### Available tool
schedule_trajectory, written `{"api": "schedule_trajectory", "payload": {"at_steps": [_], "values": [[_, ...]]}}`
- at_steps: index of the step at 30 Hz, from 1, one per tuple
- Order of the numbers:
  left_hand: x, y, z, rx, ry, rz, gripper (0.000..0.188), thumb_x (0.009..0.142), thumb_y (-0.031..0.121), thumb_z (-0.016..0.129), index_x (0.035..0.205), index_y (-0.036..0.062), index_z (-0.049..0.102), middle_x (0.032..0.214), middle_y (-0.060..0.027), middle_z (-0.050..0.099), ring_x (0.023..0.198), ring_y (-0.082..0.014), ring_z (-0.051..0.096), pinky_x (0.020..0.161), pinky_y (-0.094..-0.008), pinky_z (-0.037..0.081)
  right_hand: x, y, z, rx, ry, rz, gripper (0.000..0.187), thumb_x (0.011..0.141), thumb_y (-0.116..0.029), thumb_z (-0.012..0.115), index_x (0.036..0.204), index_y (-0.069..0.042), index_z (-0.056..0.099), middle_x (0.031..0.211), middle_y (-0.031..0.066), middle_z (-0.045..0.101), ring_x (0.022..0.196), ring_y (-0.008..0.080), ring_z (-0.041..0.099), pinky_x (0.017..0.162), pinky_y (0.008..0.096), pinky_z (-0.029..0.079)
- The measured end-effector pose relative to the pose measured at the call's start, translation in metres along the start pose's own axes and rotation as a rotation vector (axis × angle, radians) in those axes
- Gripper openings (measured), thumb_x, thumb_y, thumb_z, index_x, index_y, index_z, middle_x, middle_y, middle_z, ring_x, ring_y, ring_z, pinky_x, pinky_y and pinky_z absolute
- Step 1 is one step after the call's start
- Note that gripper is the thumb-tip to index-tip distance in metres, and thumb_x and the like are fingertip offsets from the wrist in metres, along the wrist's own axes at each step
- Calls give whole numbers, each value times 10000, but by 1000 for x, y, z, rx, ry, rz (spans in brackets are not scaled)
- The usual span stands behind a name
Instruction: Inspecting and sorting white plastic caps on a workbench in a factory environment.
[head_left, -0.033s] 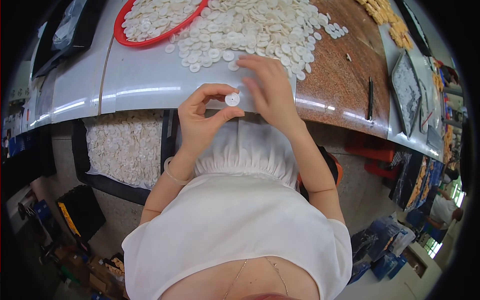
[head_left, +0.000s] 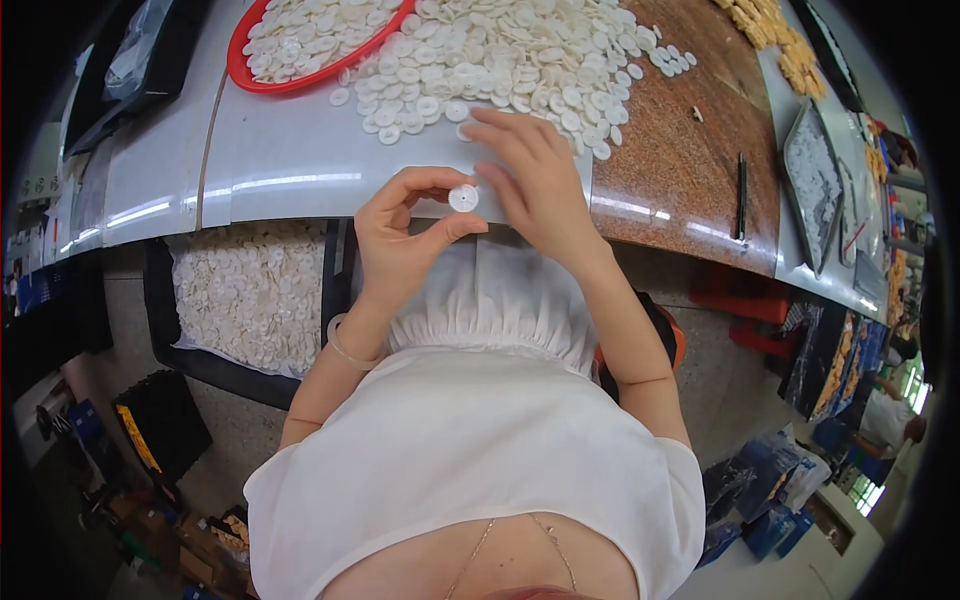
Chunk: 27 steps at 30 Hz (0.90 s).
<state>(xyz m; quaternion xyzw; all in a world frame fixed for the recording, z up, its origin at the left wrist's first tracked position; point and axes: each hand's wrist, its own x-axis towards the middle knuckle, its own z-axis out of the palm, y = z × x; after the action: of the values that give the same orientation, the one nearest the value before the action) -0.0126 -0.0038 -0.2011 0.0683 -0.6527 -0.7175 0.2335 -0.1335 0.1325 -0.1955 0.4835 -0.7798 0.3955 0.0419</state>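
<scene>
My left hand (head_left: 400, 225) is closed, pinching a small white plastic gear (head_left: 463, 198) by its edge between thumb and fingertips. The gear is round, with fine ridges toward its rim and a small hole in the middle. Just to its right, my right hand (head_left: 540, 185) hovers with fingers apart and nothing held. Its fingertips reach to the near edge of a big pile of similar white round pieces (head_left: 500, 60) and partly cover one loose piece (head_left: 463, 132). Whether they touch that piece I cannot tell.
A red basin (head_left: 236, 68) of white pieces stands at the far left. Below the table edge, a black crate (head_left: 165, 320) holds many more. On the brown board (head_left: 690, 150) at right lies a black pen (head_left: 741, 195); beyond it is a grey tray (head_left: 812, 190).
The gear in my left hand shows a slightly different, more ridged face. My right hand has shifted a little to the left, its thumb closer to the gear.
</scene>
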Motion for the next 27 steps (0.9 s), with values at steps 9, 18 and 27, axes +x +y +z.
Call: {"api": "schedule_trajectory", "payload": {"at_steps": [9,18,27], "values": [[-4,-2,-3,56,12,32,415,682,17,851,1034,-16,634,1001,-63,661,869,-114,598,781,-253,503,-31,-10,-12,-217,-57,-47,429,767,-230,728,1166,-111,626,1253,47,588,1137,242,541,938,394,384],[-3,6,9,-356,-118,-442,133,980,115,522,1092,51,487,967,-75,578,827,-115,565,612,-217,439,-53,-8,-9,70,190,160,208,785,-71,766,923,-86,610,874,36,679,828,168,637,743,301,452],[3,0,14,-753,-304,-618,245,1034,290,451,1117,60,475,969,-76,592,727,-99,503,553,-210,387,-29,-13,-18,251,186,192,221,877,-44,656,1085,-19,585,969,83,686,829,178,648,778,277,471]]}}
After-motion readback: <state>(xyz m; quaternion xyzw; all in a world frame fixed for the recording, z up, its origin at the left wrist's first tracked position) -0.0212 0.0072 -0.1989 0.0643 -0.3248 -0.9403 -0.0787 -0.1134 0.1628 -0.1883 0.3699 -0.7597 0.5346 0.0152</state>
